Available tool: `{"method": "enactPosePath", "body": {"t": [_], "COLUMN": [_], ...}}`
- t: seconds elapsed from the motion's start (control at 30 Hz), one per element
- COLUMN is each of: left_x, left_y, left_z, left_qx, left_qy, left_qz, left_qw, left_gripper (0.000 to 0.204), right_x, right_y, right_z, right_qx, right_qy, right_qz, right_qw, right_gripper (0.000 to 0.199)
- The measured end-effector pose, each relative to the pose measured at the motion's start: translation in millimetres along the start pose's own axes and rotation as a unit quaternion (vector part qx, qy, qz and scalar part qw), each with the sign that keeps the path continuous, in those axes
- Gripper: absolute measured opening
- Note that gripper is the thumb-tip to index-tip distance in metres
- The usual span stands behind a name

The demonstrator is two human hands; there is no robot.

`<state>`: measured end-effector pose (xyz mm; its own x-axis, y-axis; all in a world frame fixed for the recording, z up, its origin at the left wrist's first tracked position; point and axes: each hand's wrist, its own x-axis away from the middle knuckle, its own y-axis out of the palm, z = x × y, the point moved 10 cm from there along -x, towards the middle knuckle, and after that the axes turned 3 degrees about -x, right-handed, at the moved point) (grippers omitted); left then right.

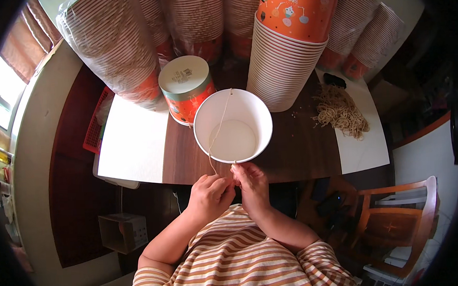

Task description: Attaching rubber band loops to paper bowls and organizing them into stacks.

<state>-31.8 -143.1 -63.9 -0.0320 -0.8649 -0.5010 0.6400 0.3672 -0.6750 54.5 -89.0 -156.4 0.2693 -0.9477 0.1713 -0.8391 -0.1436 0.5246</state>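
A white paper bucket (260, 122) stands open side up at the table's near edge. From a hole in its far rim, a thin beige cord (219, 128) runs across the opening and down over the near rim to my hands. My left hand (211, 196), fingers curled closed, grips the cord just below the rim. Against the near rim, my right hand (252, 187) pinches a short bit of cord at the rim's edge. The fingers of both hands meet there, and the exact grip is partly hidden.
Behind the bucket, an upside-down orange bucket (187, 101) stands at left and a tall stack of buckets (284, 64) at right. Plastic-wrapped stacks (110, 46) line the back. A bundle of beige cords (344, 110) lies at right. A wooden chair (396, 222) stands beyond the table (311, 149).
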Motion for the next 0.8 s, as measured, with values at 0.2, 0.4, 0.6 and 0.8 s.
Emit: {"method": "enactPosePath", "body": {"t": [0.2, 0.4, 0.6, 0.8], "left_x": [0.0, -4.9, -39.4, -39.5], "left_y": [-9.5, -67.8, -48.5, -28.1], "left_z": [-3.3, -30.8, -86.2, -121.3], "left_qx": [0.021, 0.020, 0.090, 0.148], "left_qy": [-0.047, -0.107, -0.268, -0.278], "left_qz": [0.011, 0.140, 0.041, 0.014], "left_qw": [0.999, 0.984, 0.958, 0.949], "left_gripper": [0.014, 0.015, 0.049, 0.038], "right_x": [-0.5, -11.7, -51.0, -81.5], "right_y": [4.3, -60.5, -98.4, -92.5], "right_z": [-2.9, 2.0, -14.1, 3.6], "right_qx": [0.021, 0.116, 0.109, 0.033], "right_qy": [0.026, 0.030, -0.006, 0.160], "right_qz": [-0.018, 0.038, 0.053, -0.044], "right_qw": [0.999, 0.992, 0.993, 0.986], "right_gripper": [0.016, 0.016, 0.017, 0.031]}}
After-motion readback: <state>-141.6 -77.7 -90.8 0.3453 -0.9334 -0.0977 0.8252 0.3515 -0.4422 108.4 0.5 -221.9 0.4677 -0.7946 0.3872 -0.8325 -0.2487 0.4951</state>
